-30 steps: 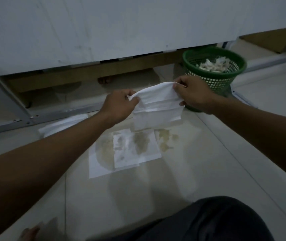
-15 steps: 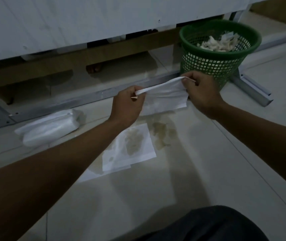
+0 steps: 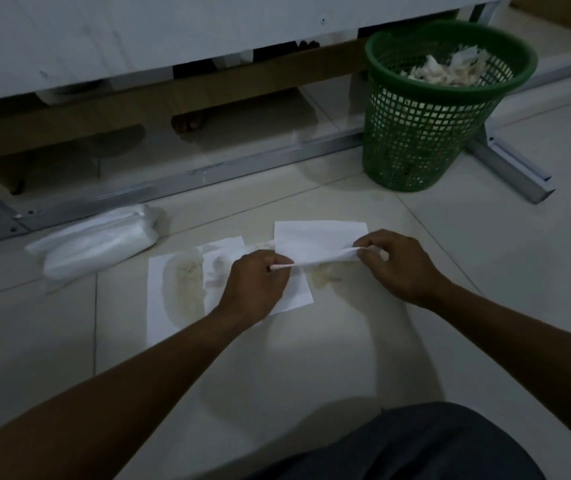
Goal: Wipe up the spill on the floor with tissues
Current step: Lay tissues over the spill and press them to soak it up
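At frame centre, floor level: pale tiled floor (image 3: 346, 358) carrying the scene.
Left hand (image 3: 254, 287): fingers curled, pinching the twisted left corner of a clean white tissue sheet (image 3: 318, 239).
Right hand (image 3: 395, 263): thumb and fingers clamped on the sheet's right corner.
Clean sheet: far edge lying on the floor, near edge lifted between both hands.
Spill: yellowish-brown stain (image 3: 325, 277) just below the sheet, partly hidden, apparently.
Soaked white tissues (image 3: 180, 289): flat, overlapping, left of centre.
Left of frame: white plastic-wrapped tissue pack (image 3: 93, 242).
Upper right: green mesh plastic wastebasket (image 3: 422, 140) holding crumpled tissues.
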